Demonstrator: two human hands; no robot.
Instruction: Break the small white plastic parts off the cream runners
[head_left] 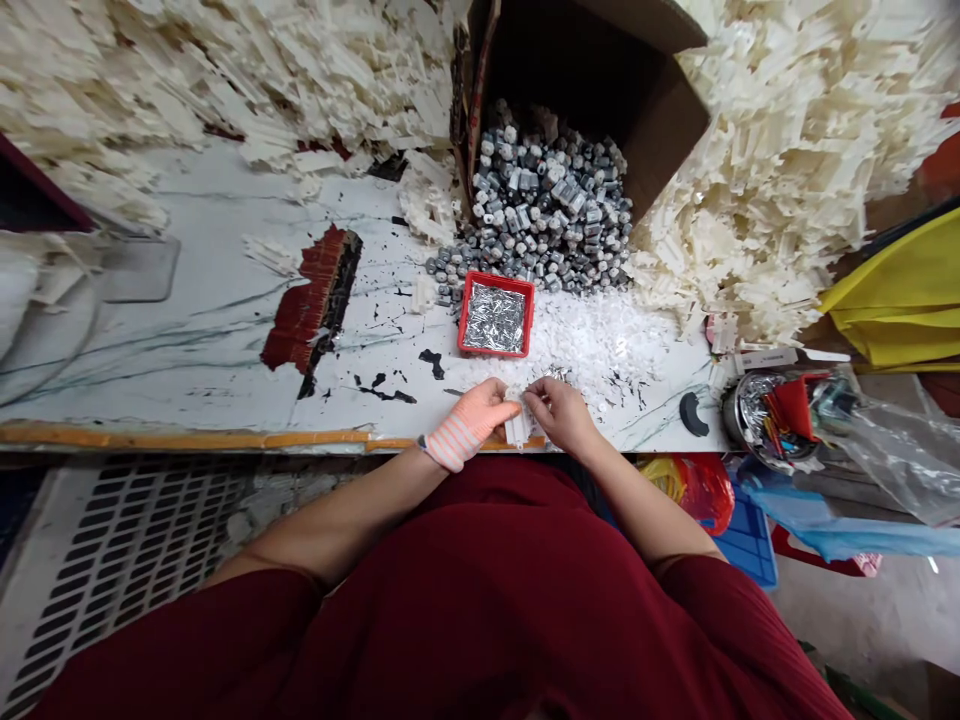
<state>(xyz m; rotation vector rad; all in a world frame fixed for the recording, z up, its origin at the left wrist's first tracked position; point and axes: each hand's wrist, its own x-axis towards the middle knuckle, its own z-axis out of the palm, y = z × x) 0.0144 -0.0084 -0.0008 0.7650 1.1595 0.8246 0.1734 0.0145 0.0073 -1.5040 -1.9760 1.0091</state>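
My left hand (472,425), in a pink striped glove, and my right hand (559,415), bare, meet at the table's front edge. Between them they pinch a white plastic strip (516,428) that hangs down past their fingertips. Just beyond my right hand lies a small cluster of shiny metal pieces (556,374). A red square tray (495,279) full of thin silver metal pieces stands a little farther forward. White plastic crumbs (607,345) are strewn to the right of the tray.
A torn cardboard box (600,80) spills grey hexagonal metal parts (547,215) onto the worn marble-patterned tabletop (187,340). Heaps of cream plastic strips (795,170) rise on both sides. A metal bowl (754,420) and plastic bag (892,450) sit at the right.
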